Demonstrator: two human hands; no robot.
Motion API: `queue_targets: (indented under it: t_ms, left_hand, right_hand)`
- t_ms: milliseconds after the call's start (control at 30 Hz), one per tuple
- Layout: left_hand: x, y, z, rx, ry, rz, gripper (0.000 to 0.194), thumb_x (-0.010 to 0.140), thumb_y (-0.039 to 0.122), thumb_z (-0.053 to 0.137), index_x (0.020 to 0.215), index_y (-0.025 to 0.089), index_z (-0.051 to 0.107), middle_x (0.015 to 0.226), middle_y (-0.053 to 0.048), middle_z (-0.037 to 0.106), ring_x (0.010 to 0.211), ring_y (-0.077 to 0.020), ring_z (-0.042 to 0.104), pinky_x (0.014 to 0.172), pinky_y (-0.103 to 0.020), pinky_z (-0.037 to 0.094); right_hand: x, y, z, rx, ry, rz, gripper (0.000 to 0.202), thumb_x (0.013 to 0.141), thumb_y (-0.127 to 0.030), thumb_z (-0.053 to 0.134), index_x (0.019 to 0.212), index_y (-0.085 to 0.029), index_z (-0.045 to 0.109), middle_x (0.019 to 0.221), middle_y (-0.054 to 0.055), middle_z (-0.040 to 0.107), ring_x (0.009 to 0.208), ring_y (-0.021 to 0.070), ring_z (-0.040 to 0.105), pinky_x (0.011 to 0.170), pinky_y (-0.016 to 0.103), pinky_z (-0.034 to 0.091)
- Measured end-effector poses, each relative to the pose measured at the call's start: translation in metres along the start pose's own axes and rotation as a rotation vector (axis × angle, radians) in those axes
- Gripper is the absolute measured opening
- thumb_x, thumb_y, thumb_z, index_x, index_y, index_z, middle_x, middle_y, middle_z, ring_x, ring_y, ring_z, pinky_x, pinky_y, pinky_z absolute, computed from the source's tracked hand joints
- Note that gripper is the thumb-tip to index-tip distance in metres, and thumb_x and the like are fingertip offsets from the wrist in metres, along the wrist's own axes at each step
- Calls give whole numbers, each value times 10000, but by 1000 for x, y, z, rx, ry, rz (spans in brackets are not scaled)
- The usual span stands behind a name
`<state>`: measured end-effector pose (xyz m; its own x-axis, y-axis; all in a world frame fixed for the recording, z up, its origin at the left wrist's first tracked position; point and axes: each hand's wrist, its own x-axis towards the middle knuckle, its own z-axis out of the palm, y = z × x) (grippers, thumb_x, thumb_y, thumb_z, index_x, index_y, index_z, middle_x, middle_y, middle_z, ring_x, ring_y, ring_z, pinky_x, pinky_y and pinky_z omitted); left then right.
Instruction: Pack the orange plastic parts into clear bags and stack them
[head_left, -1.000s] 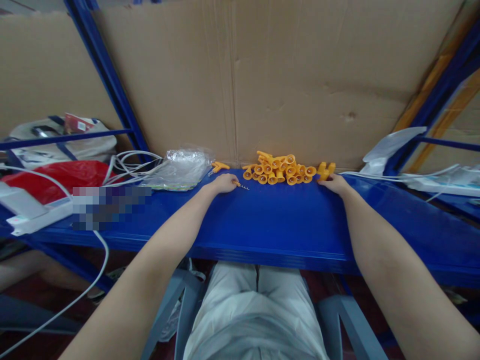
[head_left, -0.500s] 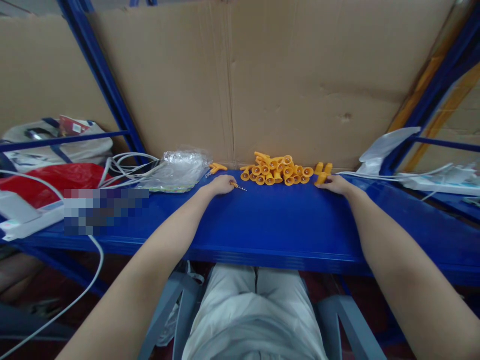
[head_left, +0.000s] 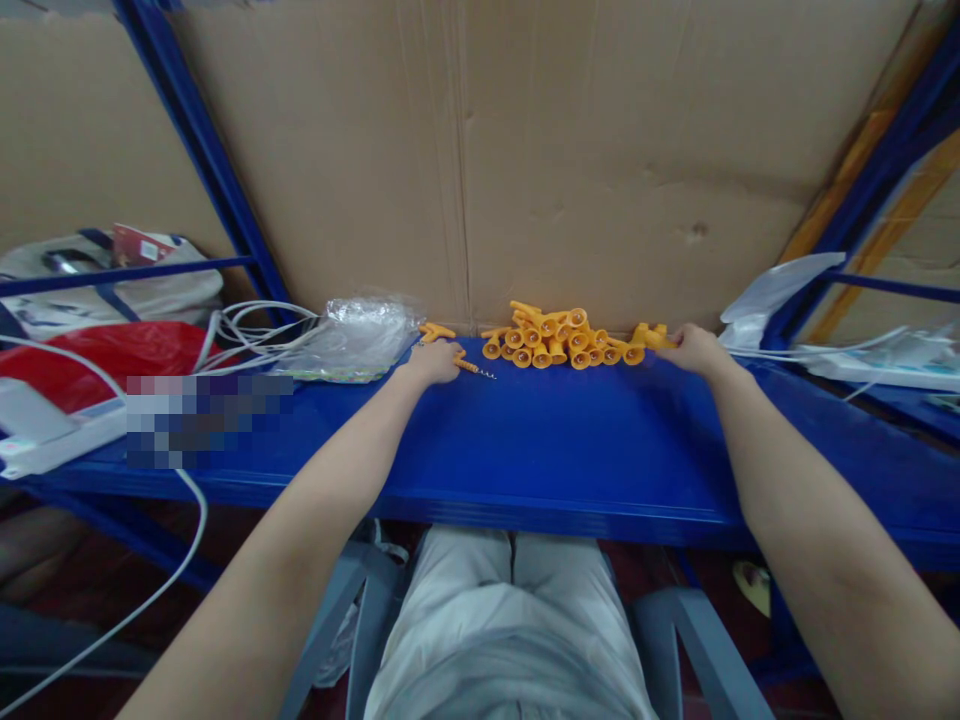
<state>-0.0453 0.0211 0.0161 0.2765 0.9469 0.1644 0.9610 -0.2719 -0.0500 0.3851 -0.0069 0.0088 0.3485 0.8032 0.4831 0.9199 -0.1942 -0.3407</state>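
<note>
Head | left hand (head_left: pixel 435 361) pinches corkscrew (head_left: pixel 467 367) | yellow pile (head_left: pixel 559 340) between hands | right hand (head_left: pixel 697 350): grip unclear

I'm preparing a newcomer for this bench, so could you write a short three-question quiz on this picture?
1. Which hand, left or right, has an orange plastic tool with an uncovered metal spiral tip at its fingers?
2. True or false: the crinkled clear plastic packaging lies left of the heap of orange funnel-ended plastic pieces, as pictured.
3. Fill in: the tall brown sheet behind the glossy blue tabletop is ____.

Key: 1. left hand; 2. true; 3. cardboard.
</note>
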Motion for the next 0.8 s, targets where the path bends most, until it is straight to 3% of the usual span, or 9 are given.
queue_targets:
  t_ms: [167,367,567,800]
  left_hand:
    - [2,1,0,-45,-115,109,432,780,214,533,1192,214,661,1221,-73,680,1132,-241,613,931,-258,460]
    - [-3,13,-1,-226,-135,161,321,745,261,564,1041,199,674,884,-20,745,755,-165,669,637,-204,465]
    - [-5,18,1,-335,-52,184,349,740,227,567,1082,182,616,794,-12,729,689,-154,656,596,-210,443]
    - [-6,19,-1,-287,-40,225,292,731,229,565,1014,196,626,836,-5,736,762,-165,675,667,-221,469]
  right_hand:
    - [-3,-19,-16,14,154,-13,265,738,-367,619,937,-198,578,927,133,641,923,299,618,773,405,478]
    - [-21,-70,-28,133,234,-297,305,778,-286,568,1065,-183,559,1058,144,592,955,262,578,823,381,457]
    - [-49,-112,-13,114,-58,-726,303,754,-229,582,1049,-168,607,1071,122,637,901,243,613,809,357,469]
    - [-75,-135,0,-54,-159,-804,261,823,-264,566,1060,-186,640,1104,110,694,989,267,639,819,374,463]
